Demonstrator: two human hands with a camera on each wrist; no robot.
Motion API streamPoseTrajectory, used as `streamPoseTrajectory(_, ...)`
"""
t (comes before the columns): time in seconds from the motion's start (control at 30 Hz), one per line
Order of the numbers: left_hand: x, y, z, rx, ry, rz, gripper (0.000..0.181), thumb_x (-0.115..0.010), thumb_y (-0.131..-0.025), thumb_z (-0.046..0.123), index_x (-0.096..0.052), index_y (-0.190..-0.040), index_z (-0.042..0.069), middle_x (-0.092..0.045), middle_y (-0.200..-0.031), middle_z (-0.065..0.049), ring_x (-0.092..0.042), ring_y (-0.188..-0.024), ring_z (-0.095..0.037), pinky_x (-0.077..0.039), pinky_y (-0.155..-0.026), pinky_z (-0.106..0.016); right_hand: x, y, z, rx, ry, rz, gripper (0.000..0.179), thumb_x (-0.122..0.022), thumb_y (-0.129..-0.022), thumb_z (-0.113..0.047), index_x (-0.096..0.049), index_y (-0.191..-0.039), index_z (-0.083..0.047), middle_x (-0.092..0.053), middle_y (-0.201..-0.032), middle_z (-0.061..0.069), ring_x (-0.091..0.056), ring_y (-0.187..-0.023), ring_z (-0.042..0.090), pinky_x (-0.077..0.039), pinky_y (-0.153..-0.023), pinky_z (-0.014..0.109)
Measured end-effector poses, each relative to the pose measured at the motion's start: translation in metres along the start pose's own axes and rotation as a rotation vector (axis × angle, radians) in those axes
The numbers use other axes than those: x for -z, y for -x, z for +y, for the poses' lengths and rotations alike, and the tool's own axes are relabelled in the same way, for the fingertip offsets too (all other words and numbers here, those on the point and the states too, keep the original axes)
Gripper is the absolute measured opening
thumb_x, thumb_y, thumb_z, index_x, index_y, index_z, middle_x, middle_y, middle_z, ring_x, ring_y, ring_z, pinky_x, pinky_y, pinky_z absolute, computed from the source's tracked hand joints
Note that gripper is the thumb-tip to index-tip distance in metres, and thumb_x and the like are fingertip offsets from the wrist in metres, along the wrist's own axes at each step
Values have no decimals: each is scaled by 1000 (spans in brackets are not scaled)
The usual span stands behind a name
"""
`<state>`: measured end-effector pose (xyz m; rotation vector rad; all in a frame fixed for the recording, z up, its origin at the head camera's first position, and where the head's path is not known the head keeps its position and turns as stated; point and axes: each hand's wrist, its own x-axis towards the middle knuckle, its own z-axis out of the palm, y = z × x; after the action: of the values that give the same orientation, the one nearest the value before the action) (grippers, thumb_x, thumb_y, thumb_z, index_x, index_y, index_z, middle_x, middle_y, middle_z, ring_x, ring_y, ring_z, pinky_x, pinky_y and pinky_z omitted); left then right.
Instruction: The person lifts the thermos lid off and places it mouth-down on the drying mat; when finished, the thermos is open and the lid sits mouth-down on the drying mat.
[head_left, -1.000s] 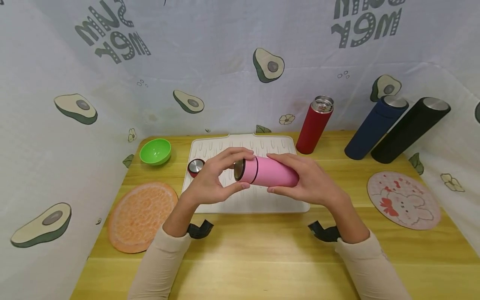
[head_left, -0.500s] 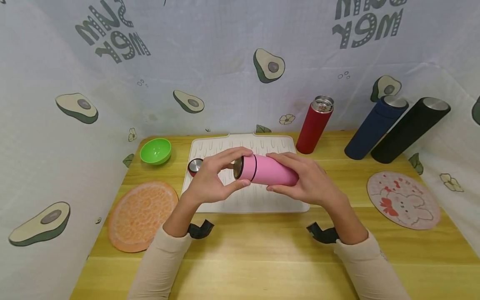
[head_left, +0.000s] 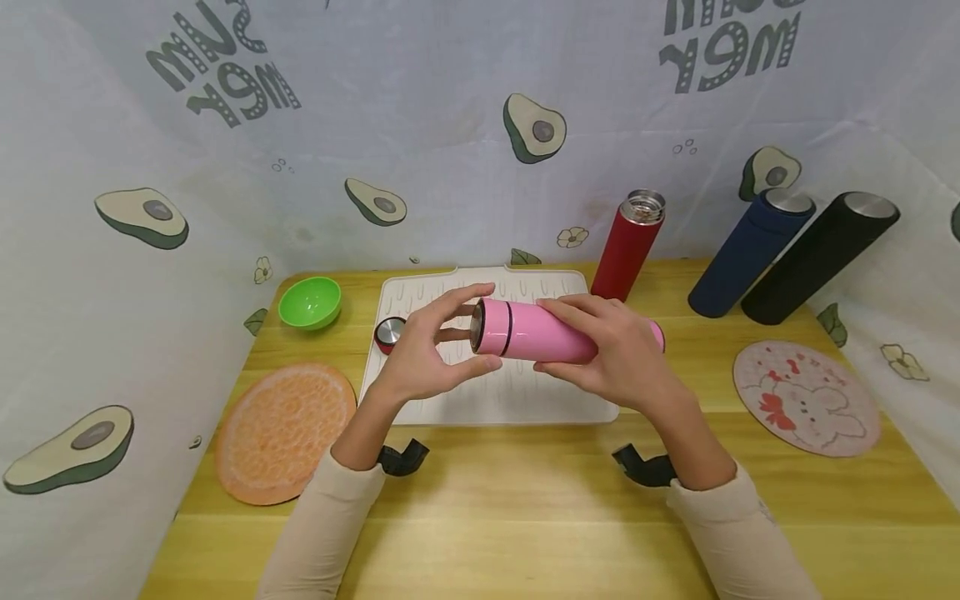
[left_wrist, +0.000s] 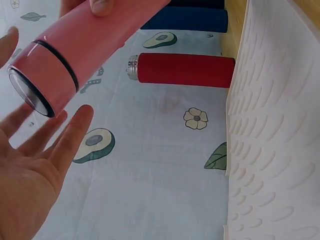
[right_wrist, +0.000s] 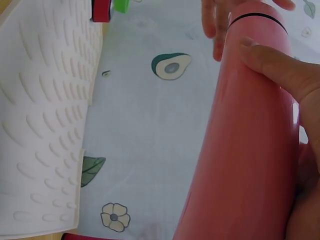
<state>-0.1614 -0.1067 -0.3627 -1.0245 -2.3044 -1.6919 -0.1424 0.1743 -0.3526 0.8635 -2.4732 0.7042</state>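
A pink thermos flask (head_left: 551, 333) lies nearly level in the air above the white mat, its capped end with a black ring pointing left. My right hand (head_left: 626, 354) grips its body, and the base sticks out past the knuckles. Around the capped end, my left hand (head_left: 420, 354) holds its fingers spread. In the left wrist view, those fingers (left_wrist: 75, 140) stand apart from the metal-topped cap (left_wrist: 35, 90). The right wrist view shows the right thumb (right_wrist: 270, 65) lying along the pink body below the ring.
The ribbed white mat (head_left: 495, 408) bears a red lid (head_left: 390, 333) with a metal top. Behind stand a lidless red flask (head_left: 626, 258), a navy flask (head_left: 750, 254) and a black flask (head_left: 817, 258). A green bowl (head_left: 310, 303), an orange-slice placemat (head_left: 285, 433) and a bunny placemat (head_left: 806, 400) flank them.
My left fingers have spread away from the cap. The thermos has risen slightly and turned, so its base now shows beyond my right hand, which still holds it.
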Motion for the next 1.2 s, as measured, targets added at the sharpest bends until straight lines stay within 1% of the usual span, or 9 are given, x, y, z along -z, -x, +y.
streamPoseTrajectory(0.07, 1, 0, 0, -58, 16, -47, 78, -89, -80, 11, -54, -149, 21, -51, -154, 1, -57, -134, -18, -59, -100, -35, 1, 1, 2, -8, -16, -2, 78, -97, -67, -36, -67, -137, -21, -70, -125, 6, -66, -106, 27, -60, -79, 47)
streamPoseTrajectory(0.17, 1, 0, 1, -128, 37, -101, 71, -87, -81, 6, -57, -145, 13, -46, -159, -2, -50, -143, -21, -56, -104, -38, 2, 2, 4, -15, -32, -19, 77, -97, -68, -36, -67, -137, -20, -70, -125, 7, -66, -106, 27, -61, -79, 48)
streamPoseTrajectory(0.37, 3, 0, 2, -154, 85, -136, 56, -79, -85, -3, -62, -138, 4, -49, -154, -8, -53, -139, -24, -57, -102, -38, 4, 3, 5, -34, -37, -57, 76, -96, -70, -37, -66, -138, -20, -69, -126, 7, -66, -107, 29, -61, -80, 49)
streamPoseTrajectory(0.47, 3, 0, 1, -136, 111, -131, 57, -79, -85, -5, -62, -138, 2, -51, -151, -10, -54, -137, -25, -59, -100, -38, 3, 3, 4, -36, -36, -67, 76, -95, -70, -37, -66, -139, -21, -69, -127, 7, -66, -108, 29, -60, -80, 48)
streamPoseTrajectory(0.57, 4, 1, 0, -97, 104, -114, 59, -81, -85, -2, -62, -140, 6, -54, -149, -7, -56, -135, -22, -61, -96, -37, 2, 3, 4, -30, -27, -60, 76, -95, -70, -37, -66, -139, -22, -69, -128, 7, -66, -109, 28, -60, -80, 48)
streamPoseTrajectory(0.77, 2, 1, 2, 19, 78, -55, 58, -83, -86, 11, -63, -140, 19, -62, -139, 0, -66, -111, -20, -64, -86, -34, -2, 3, 4, -5, -5, -23, 77, -96, -69, -37, -67, -137, -20, -70, -127, 8, -66, -109, 29, -60, -80, 48)
streamPoseTrajectory(1.03, 0, 1, 2, 165, -23, 56, 48, -83, -88, 29, -68, -134, 28, -74, -115, -5, -76, -85, -15, -65, -77, -35, -5, 1, 1, 10, 15, 4, 77, -96, -68, -39, -67, -137, -20, -70, -125, 7, -66, -108, 28, -58, -80, 47)
streamPoseTrajectory(1.1, 0, 0, 1, 169, -31, 58, 48, -82, -89, 32, -67, -135, 31, -73, -117, -4, -76, -88, -14, -65, -79, -34, -5, 1, 1, 7, 17, 6, 77, -96, -68, -39, -67, -137, -20, -70, -125, 7, -66, -107, 28, -58, -80, 47)
streamPoseTrajectory(1.2, 1, 0, -1, 126, -29, 25, 61, -83, -88, 29, -58, -144, 35, -66, -136, 0, -72, -108, -12, -62, -89, -31, -5, 1, 2, -4, 14, 2, 77, -97, -68, -38, -67, -137, -20, -70, -125, 7, -66, -107, 28, -58, -79, 47)
